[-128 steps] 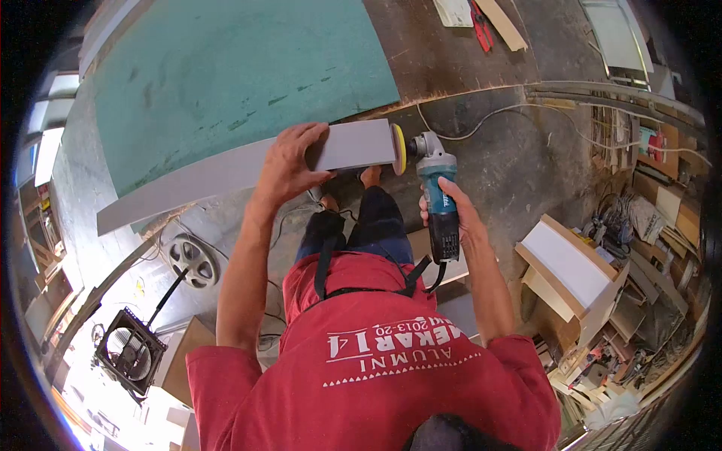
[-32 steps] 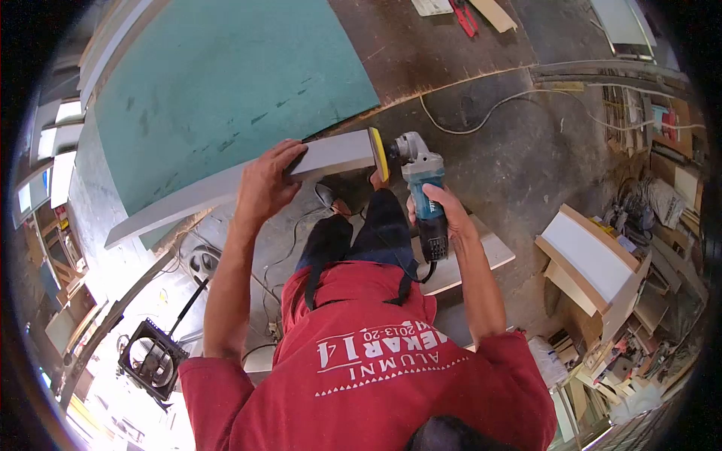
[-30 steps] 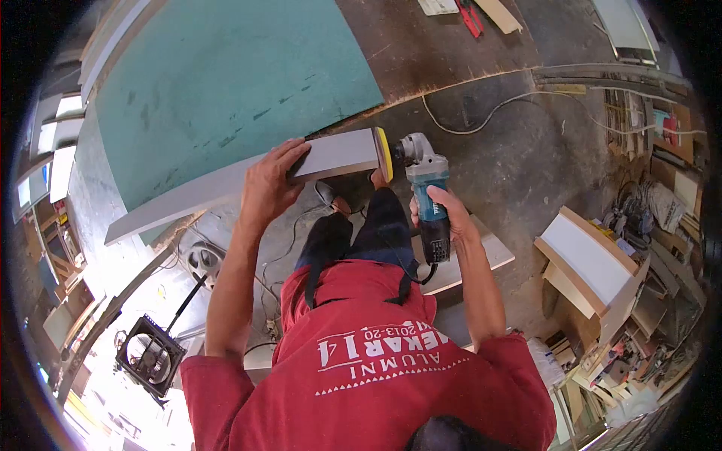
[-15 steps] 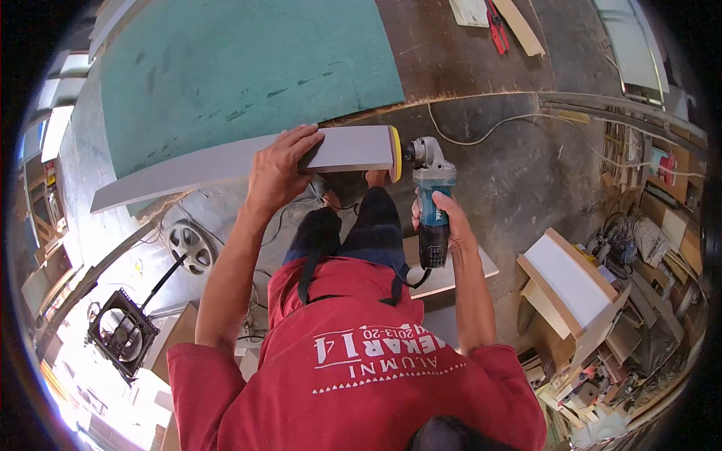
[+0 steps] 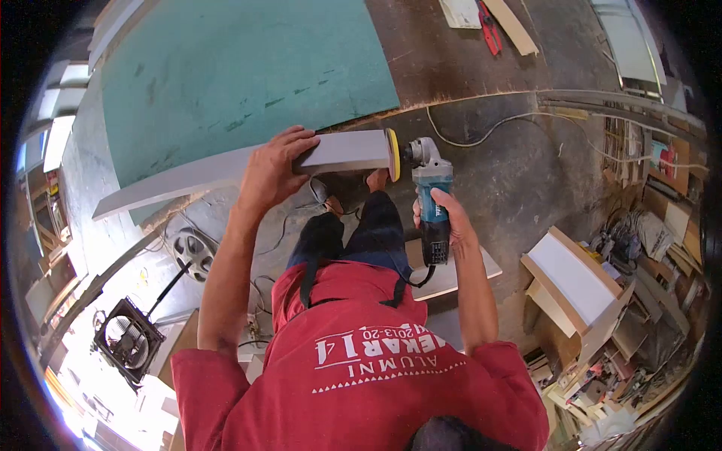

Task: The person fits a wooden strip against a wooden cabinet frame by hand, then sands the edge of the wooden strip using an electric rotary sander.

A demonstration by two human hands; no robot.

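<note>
Status at this moment: the grey board (image 5: 350, 149) lies in the upper middle of the frame, running toward the left. My left hand (image 5: 277, 169) is curled over it near its right end, fingers across the top, thumb at the near edge. My right hand (image 5: 445, 218) is wrapped around the body of the angle grinder (image 5: 433, 177), thumb on top. The yellow-backed disc (image 5: 394, 155) stands at the board's right end; whether it is spinning or pressing cannot be told.

Change noted: about a second ago the disc leaned more; it now stands nearer upright, and the board shifted with it. Both grips are unchanged. I judge the work remains on that end face. The green sheet (image 5: 248, 68) lies behind, upper left.
</note>
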